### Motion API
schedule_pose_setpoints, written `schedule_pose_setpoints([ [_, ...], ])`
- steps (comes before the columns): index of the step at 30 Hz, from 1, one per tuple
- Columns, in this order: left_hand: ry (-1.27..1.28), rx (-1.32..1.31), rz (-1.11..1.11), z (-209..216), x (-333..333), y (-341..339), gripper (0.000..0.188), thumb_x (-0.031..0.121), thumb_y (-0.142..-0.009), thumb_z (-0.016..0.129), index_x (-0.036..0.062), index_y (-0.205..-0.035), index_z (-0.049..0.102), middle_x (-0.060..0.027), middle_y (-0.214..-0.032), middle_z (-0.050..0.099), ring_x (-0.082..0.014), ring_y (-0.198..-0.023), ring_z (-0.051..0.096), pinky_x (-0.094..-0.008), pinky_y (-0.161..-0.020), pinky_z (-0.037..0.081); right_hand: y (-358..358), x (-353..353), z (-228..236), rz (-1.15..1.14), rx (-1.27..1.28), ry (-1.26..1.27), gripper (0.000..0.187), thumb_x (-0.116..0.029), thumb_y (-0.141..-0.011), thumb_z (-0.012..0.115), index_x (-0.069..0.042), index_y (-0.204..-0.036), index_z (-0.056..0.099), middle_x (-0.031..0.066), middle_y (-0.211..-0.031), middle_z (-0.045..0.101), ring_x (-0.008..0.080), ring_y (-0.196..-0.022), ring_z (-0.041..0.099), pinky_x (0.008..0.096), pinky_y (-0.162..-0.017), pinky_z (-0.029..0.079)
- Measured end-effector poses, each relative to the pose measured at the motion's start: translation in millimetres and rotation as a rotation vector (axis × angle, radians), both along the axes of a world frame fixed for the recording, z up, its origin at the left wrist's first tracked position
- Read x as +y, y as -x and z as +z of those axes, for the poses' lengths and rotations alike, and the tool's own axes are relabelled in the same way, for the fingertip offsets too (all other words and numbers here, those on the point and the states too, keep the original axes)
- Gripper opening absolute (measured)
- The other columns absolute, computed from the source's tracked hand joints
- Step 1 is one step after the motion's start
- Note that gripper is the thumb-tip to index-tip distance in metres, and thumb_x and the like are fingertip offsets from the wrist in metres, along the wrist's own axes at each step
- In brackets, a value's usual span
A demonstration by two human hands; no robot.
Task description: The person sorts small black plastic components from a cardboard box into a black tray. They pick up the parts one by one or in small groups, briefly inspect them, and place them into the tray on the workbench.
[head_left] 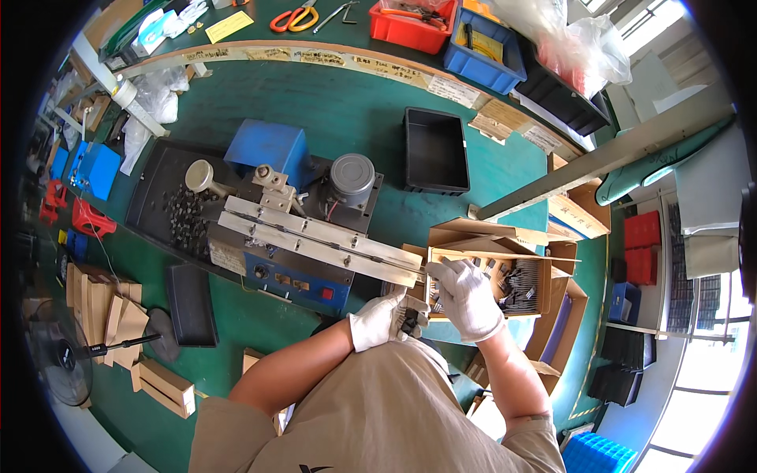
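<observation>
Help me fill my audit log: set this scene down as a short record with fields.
Left hand: white-gloved, against a dark cluster; grip unclear
Right hand: white-gloved, at the right end of the metal rail
Control panel: blue, with a red switch
Open carton: beside right hand, holding dark pieces
Loose dark parts: in the black tray toward the rail's left end

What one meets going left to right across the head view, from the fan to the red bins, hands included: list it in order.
Fan → heap of small black parts → blue housing → left gloved hand → right gloved hand → stacked grey parts → red bins.
</observation>
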State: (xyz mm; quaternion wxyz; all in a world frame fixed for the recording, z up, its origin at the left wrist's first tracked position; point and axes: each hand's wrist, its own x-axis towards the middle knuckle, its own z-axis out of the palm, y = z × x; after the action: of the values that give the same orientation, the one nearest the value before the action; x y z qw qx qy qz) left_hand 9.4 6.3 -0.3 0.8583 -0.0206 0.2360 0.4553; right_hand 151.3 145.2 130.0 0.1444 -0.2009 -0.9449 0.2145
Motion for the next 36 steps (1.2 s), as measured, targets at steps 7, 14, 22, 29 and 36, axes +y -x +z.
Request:
schedule_pose_setpoints([
  [7,0.006,0.016,0.010,5,-3,4,0.070,0.065,-0.102,0.036,0.0048,-0.120,0.067,-0.0109,-0.099,0.071,-0.0246,-0.082,0.068,-0.0323,-0.065,0.052,5,3,2,0.094,0.041,-0.018,0.044,0.008,-0.073,0.063,-0.003,-0.115,0.067,0.0149,-0.083,0.061,0.0357,-0.084,0.060,0.0464,-0.074,0.050],
  [14,-0.001,-0.001,0.000,1,-4,3,0.071,0.066,-0.102,0.035,0.0053,-0.125,0.064,-0.0125,-0.102,0.071,-0.0263,-0.084,0.069,-0.0347,-0.067,0.053,17,-6,-4,0.059,0.050,-0.037,0.044,0.006,-0.075,0.066,-0.003,-0.118,0.067,0.0143,-0.086,0.065,0.0348,-0.083,0.062,0.0454,-0.075,0.051],
  [22,0.003,-0.037,0.006,-13,-6,-2,0.069,0.064,-0.103,0.032,0.0067,-0.132,0.057,-0.0120,-0.118,0.068,-0.0230,-0.097,0.066,-0.0381,-0.082,0.054,-12,-27,-11,0.014,-0.068,0.214,0.020,-0.010,-0.083,0.072,-0.009,-0.102,0.075,0.0151,-0.090,0.067,0.0351,-0.079,0.066,0.0437,-0.067,0.054],
  [29,-0.015,0.101,-0.060,12,1,-8,0.065,0.063,-0.104,0.033,0.0081,-0.129,0.058,-0.0100,-0.111,0.068,-0.0187,-0.087,0.064,-0.0320,-0.074,0.053,-29,-43,-40,-0.048,-0.048,0.215,0.022,-0.011,-0.080,0.072,-0.009,-0.102,0.075,0.0150,-0.092,0.067,0.0348,-0.085,0.066,0.0440,-0.075,0.055],
  [36,-0.044,0.303,-0.102,37,2,-3,0.053,0.057,-0.105,0.042,0.0089,-0.114,0.062,-0.0086,-0.089,0.070,-0.0166,-0.072,0.063,-0.0276,-0.059,0.045,-31,-41,-23,-0.107,0.006,0.136,0.023,-0.010,-0.083,0.070,-0.005,-0.105,0.073,0.0142,-0.090,0.068,0.0329,-0.082,0.067,0.0415,-0.075,0.055],
])
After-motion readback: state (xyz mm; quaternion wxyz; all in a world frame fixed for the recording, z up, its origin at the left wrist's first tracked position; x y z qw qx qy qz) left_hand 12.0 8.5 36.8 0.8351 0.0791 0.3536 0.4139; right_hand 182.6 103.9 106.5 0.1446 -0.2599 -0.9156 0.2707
